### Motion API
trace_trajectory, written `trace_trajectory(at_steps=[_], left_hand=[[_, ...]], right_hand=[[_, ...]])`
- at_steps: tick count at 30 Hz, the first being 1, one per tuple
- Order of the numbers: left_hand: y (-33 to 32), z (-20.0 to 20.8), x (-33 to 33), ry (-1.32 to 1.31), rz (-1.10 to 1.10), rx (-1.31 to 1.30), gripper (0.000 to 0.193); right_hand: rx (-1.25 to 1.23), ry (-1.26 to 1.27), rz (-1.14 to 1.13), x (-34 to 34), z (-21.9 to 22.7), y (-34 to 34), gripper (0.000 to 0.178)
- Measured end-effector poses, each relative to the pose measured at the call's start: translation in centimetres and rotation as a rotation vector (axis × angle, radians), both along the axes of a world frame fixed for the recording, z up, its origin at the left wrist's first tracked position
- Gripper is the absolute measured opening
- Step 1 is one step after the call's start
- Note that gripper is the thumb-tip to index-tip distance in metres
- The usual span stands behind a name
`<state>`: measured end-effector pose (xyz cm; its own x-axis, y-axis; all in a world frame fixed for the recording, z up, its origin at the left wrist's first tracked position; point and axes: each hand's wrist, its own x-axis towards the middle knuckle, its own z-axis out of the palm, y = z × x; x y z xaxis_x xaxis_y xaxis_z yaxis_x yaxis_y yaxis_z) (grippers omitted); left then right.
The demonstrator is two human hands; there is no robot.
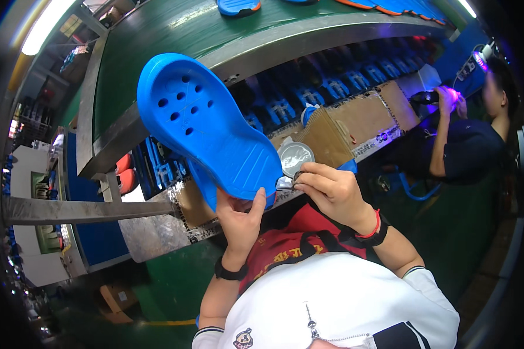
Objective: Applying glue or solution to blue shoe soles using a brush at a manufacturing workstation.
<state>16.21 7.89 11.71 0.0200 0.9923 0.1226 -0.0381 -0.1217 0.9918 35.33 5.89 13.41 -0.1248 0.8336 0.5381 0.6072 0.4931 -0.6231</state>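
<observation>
Head view, looking down: the left hand (pixel 240 218) is closed around the heel end of a blue clog (pixel 206 125), thumb up against its ridged sole. That clog is raised above the lap, sole facing the camera, its long axis running from lower right up to upper left, with the perforated toe pointing up-left. At the heel's edge, the right hand (pixel 332 192) pinches a small silvery tool (pixel 286 182), fingers curled together. Behind them, a round tin (pixel 295 156) rests on the cardboard-covered counter (pixel 361 119).
</observation>
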Motion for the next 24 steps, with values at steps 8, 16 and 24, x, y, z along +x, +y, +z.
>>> trace_trajectory(at_steps=[8,16,24], left_hand=[[0.0,-0.1,0.1,-0.018,-0.016,0.017,0.051],[-0.3,-0.5,-1.2,0.008,0.003,-0.047,0.060],[-0.7,1.0,-3.0,0.029,0.126,-0.030,0.055]], right_hand=[[-0.011,-0.115,-0.091,0.3,0.5,0.0,0.015],[-0.201,0.595,-0.061,3.9,2.1,4.0,0.010],[-0.245,0.656,0.235,7.6,8.4,22.4,0.028]])
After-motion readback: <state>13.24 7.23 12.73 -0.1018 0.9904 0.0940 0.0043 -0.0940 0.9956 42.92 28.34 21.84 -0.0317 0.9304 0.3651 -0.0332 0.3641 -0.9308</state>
